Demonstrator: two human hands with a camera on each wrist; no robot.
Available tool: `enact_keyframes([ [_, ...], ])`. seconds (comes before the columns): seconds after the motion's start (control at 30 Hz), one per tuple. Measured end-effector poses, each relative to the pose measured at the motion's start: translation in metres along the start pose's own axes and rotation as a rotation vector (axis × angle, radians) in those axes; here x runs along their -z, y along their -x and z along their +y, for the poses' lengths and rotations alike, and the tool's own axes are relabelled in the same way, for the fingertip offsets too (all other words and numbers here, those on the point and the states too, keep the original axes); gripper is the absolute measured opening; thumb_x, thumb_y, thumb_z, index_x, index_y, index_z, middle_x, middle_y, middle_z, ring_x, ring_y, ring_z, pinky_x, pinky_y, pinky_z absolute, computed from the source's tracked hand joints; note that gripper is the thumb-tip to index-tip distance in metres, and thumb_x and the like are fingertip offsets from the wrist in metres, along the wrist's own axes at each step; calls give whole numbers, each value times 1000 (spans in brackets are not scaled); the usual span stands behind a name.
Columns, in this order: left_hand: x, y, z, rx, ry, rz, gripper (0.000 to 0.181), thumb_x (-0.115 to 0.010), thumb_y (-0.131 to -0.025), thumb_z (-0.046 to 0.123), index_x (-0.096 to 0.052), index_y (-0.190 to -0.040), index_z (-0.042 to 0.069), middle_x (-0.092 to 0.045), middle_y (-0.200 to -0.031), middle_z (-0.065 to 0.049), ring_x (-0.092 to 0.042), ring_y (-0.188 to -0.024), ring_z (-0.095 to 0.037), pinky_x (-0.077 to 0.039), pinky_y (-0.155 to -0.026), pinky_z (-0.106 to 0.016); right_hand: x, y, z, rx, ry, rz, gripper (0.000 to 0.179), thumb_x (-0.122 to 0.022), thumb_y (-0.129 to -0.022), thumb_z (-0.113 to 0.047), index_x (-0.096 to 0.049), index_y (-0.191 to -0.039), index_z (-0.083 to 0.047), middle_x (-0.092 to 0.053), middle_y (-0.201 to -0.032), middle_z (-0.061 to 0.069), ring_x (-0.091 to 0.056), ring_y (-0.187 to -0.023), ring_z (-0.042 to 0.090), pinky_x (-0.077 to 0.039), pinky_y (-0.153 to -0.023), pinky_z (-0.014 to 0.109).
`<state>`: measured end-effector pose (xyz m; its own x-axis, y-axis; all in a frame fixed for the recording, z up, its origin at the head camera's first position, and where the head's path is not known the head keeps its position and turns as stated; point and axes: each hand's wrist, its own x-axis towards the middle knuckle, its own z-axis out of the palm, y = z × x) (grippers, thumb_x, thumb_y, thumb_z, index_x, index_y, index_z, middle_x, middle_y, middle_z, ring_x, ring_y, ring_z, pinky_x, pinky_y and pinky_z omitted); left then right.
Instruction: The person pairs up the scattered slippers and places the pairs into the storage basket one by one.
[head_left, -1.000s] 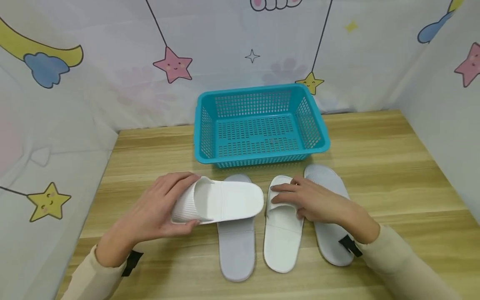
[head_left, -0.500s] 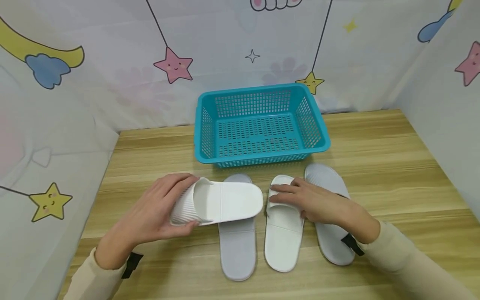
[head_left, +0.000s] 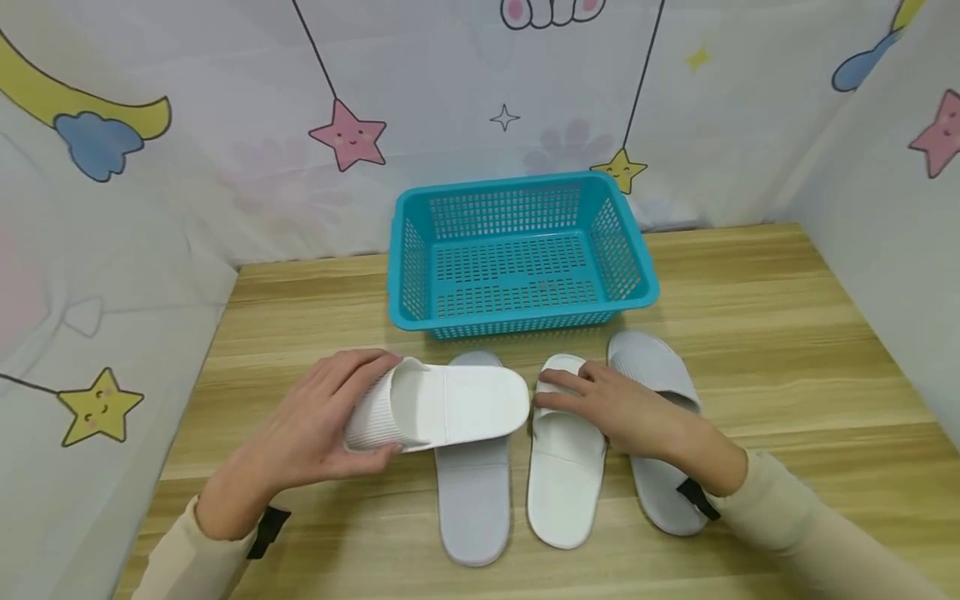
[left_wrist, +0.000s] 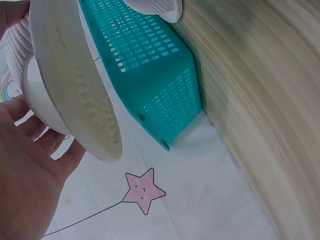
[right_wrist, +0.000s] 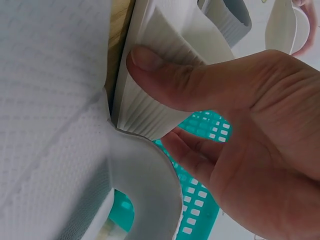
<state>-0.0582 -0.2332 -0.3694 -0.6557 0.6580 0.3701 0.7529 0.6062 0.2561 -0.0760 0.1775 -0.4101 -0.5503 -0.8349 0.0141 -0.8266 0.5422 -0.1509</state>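
Observation:
My left hand [head_left: 322, 421] grips a white slipper [head_left: 486, 404] by its ribbed strap and holds it sideways, toe to the left, over the left grey slipper [head_left: 474, 508]. In the left wrist view the sole of that white slipper [left_wrist: 80, 90] faces the camera, off the table. A second white slipper [head_left: 566, 487] lies on the table, toe away from me. My right hand [head_left: 622, 412] pinches its strap, with the thumb on one side and fingers on the other, as the right wrist view shows. Partly under the right forearm lies another grey slipper [head_left: 660, 496].
A teal perforated basket [head_left: 525, 321] stands behind the slippers, with nothing inside. The wood-grain table [head_left: 787, 333] is bordered by white cloth walls [head_left: 450, 100] printed with stars and moons.
My right hand has shifted slightly to the left on the white slipper's strap. The left hand and its white slipper have hardly moved.

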Motion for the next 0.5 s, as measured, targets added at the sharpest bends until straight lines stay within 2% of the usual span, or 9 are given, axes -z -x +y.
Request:
enact_keyframes([
  [0.27, -2, -1, 2, 28, -6, 23, 88, -71, -86, 63, -54, -151, 6, -60, -142, -13, -58, -124, -30, -50, -102, -51, -2, 2, -2, -48, -42, -32, 105, -79, -58, 30, -56, -150, -17, -51, -159, 13, -59, -109, 31, -52, -94, 49],
  [0.5, -2, -2, 1, 38, 1, 58, 87, -70, -87, 64, -54, -151, 6, -60, -141, -13, -59, -122, -30, -53, -96, -50, 2, 3, 0, -41, -74, -62, 106, -85, -58, 26, -56, -149, -18, -51, -159, 14, -59, -121, 35, -49, -107, 58],
])
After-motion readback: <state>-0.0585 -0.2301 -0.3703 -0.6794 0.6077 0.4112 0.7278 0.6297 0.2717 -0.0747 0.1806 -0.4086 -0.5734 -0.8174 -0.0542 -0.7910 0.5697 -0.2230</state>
